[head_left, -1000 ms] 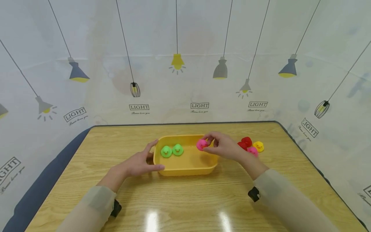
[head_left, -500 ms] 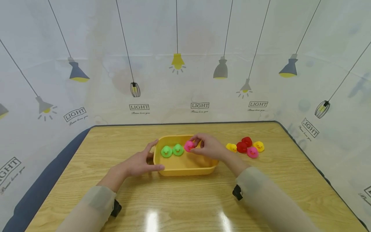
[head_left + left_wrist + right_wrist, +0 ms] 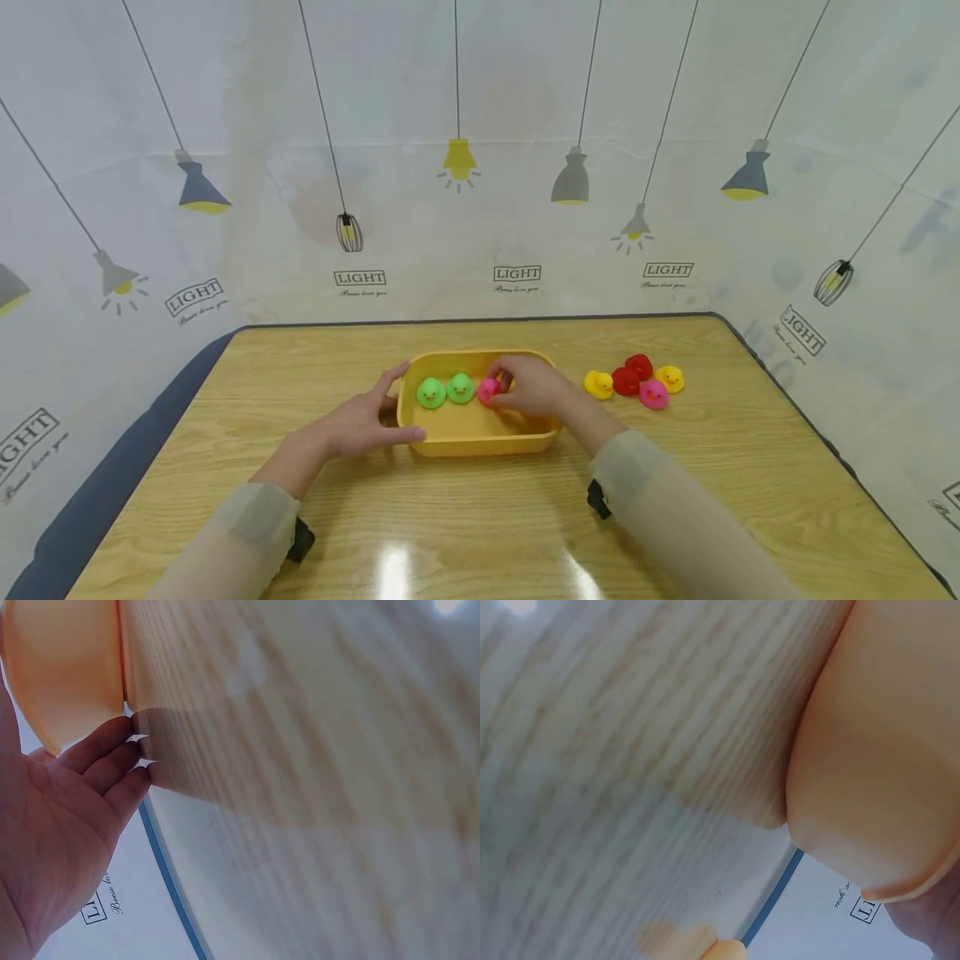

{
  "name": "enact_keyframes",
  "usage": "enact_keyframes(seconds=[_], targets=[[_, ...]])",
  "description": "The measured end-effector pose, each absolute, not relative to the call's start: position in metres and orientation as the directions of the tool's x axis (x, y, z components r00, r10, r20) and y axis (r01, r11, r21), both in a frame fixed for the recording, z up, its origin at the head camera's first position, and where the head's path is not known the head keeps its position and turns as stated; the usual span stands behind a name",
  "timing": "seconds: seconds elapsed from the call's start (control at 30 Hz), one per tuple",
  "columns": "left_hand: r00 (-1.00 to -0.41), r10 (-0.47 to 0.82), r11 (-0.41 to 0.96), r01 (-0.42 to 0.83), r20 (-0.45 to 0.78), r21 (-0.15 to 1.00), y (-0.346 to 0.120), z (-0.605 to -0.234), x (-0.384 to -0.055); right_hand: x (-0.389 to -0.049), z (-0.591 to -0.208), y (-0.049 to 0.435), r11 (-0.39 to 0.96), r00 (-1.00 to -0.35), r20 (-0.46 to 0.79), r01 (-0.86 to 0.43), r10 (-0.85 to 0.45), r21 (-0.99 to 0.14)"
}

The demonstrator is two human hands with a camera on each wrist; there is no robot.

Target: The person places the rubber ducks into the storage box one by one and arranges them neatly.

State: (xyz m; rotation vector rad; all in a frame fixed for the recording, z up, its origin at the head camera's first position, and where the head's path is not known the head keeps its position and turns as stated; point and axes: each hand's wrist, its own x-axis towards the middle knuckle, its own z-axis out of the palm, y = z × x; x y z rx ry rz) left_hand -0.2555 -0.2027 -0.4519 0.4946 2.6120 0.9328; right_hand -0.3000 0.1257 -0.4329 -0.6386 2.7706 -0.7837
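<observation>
Inside the yellow tray (image 3: 480, 423), toward its middle: a pink duck (image 3: 488, 392), the last in a side-by-side row after a left green duck (image 3: 431, 392) and a right green duck (image 3: 461, 388).
Right hand (image 3: 531, 385): closed in a pinch, fingertips and thumb on the pink duck, coming at it from the right over the tray's right end.
Pink duck from the grip: at the fingertips, to the left of the palm; its left side is just beside the right green duck, a narrow gap that any sideways shift seems to depend on.
Tray's long axis: left to right, in line with the row; the duck itself is rounded, with no clear long axis.
Duck's base: cannot tell whether it touches the tray floor.
Left hand (image 3: 360, 423): spread wide about the tray's left end, thumb at the near rim, well apart from the pink duck; the right is nearer.
Beyond the tray's right end: a loose group on the table (image 3: 480, 500), its nearest member a yellow duck (image 3: 599, 384).
</observation>
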Motion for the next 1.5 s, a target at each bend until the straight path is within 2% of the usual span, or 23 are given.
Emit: enact_keyframes(seconds=[0.27,0.77,1.5], targets=[[-0.885,0.427,0.720,0.208,-0.187,0.662,-0.2026,-0.4522,-0.2556,-0.3009,-0.4375,0.1251,0.798,-0.896,-0.079,-0.346,-0.438,-0.494],[-0.888,0.422,0.724,0.208,-0.183,0.657,-0.2019,-0.4510,-0.2545,-0.2996,-0.4389,0.1264,0.776,-0.910,-0.067,-0.308,-0.409,-0.550],[-0.892,0.415,0.733,0.210,-0.180,0.647,-0.2006,-0.4524,-0.2559,-0.2975,-0.4413,0.1228,0.825,-0.925,-0.076,-0.293,-0.373,-0.483]])
